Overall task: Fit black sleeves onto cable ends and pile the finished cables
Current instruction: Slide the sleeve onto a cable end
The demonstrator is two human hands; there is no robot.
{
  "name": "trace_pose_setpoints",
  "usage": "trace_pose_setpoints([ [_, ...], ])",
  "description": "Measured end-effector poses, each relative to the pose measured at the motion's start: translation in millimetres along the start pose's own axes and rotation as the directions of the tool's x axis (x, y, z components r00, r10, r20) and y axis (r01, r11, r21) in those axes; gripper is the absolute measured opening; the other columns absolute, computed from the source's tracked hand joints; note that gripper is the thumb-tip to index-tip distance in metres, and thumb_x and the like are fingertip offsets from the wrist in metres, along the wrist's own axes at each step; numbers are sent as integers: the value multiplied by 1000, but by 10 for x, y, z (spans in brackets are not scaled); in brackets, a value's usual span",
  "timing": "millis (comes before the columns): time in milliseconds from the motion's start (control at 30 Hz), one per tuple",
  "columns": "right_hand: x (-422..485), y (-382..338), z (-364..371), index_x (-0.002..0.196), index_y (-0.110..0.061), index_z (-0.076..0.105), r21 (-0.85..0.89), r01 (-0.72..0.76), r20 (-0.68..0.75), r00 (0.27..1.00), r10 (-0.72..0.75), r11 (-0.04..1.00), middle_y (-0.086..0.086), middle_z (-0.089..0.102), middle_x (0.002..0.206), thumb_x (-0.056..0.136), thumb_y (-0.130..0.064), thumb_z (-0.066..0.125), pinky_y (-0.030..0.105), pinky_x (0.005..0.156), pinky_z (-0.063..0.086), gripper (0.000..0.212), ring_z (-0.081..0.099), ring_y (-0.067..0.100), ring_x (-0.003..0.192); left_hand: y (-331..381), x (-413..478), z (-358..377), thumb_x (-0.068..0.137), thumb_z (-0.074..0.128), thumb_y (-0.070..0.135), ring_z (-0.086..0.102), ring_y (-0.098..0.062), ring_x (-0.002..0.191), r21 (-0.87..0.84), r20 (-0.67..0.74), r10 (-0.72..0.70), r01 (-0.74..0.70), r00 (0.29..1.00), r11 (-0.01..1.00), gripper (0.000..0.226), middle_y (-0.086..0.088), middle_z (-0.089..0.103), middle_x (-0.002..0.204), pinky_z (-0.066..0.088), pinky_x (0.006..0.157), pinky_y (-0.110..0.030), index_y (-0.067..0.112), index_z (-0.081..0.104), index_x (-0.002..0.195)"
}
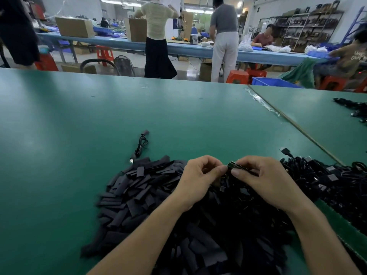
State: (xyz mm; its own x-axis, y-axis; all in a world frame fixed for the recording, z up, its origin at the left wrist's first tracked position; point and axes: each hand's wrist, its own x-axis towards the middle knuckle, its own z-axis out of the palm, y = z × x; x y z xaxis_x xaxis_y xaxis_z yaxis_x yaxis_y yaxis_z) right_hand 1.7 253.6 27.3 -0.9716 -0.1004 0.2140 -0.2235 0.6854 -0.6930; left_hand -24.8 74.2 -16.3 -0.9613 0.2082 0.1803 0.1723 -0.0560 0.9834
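Note:
Both my hands meet above a big heap of flat black sleeves (pixel 139 187) on the green table (pixel 79 120). My right hand (pixel 264 181) pinches a cable end (pixel 235 165), a small green circuit board with a dark strip behind it. My left hand (pixel 198 179) has its fingers curled, thumb and fingertips touching the board's left tip; whether a sleeve sits in that hand is hidden. A tangle of black cables (pixel 327 181) lies to the right of my hands. One coiled cable (pixel 140 145) lies alone beyond the sleeve heap.
A taped seam (pixel 264 104) joins a second green table at right, where more black cables (pixel 353 108) lie. Beyond the far edge, people stand and sit at a blue workbench (pixel 178 48) with cardboard boxes, red stools and a blue crate (pixel 274 82).

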Motion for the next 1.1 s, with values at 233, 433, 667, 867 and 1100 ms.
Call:
trace_pose_setpoints([
  [233, 51, 37, -40, 84, -33, 69, 162, -9, 79, 997, -4, 987, -1, 76, 79, 87, -20, 75, 47, 80, 59, 15, 74, 22, 77, -16, -29, -5, 91, 72, 12, 53, -3, 67, -54, 87, 82, -78, 993, 996, 11, 11, 62, 73, 44, 65, -15, 18, 65, 86],
  [433, 84, 28, 25, 80, -15, 74, 241, -12, 167, 986, -29, 970, 10, 75, 79, 84, -10, 76, 28, 71, 54, 7, 66, 16, 71, -26, -20, 15, 87, 75, 9, 44, -2, 60, -86, 81, 37, -30, 996, 996, 20, 11, 53, 64, 35, 59, -14, 16, 61, 75],
  [667, 106, 69, 49, 81, -14, 76, 316, -50, 253, 967, -33, 948, 9, 75, 79, 74, -31, 74, 22, 73, 51, 19, 65, 9, 73, -69, 0, -43, 89, 73, 7, 45, 2, 52, -151, 152, -67, 90, 986, 984, 18, 14, 57, 58, 37, 54, -9, 14, 65, 73],
  [867, 152, 125, 6, 76, -15, 77, 428, -106, 330, 943, -46, 897, 4, 75, 78, 72, -25, 75, 14, 69, 51, 11, 67, 6, 72, -49, 12, -44, 84, 73, 20, 54, -4, 66, -227, 235, -121, 176, 964, 958, 10, 4, 63, 71, 44, 68, -15, 15, 70, 77],
  [1100, 183, 114, 32, 79, -15, 74, 244, -81, 101, 993, 57, 966, 2, 76, 77, 83, -17, 78, 22, 72, 53, 6, 67, 9, 71, -25, 56, -79, 80, 66, 35, 61, -9, 62, -500, 15, -141, 130, 990, 856, 19, 3, 69, 71, 51, 65, -25, 17, 66, 74],
])
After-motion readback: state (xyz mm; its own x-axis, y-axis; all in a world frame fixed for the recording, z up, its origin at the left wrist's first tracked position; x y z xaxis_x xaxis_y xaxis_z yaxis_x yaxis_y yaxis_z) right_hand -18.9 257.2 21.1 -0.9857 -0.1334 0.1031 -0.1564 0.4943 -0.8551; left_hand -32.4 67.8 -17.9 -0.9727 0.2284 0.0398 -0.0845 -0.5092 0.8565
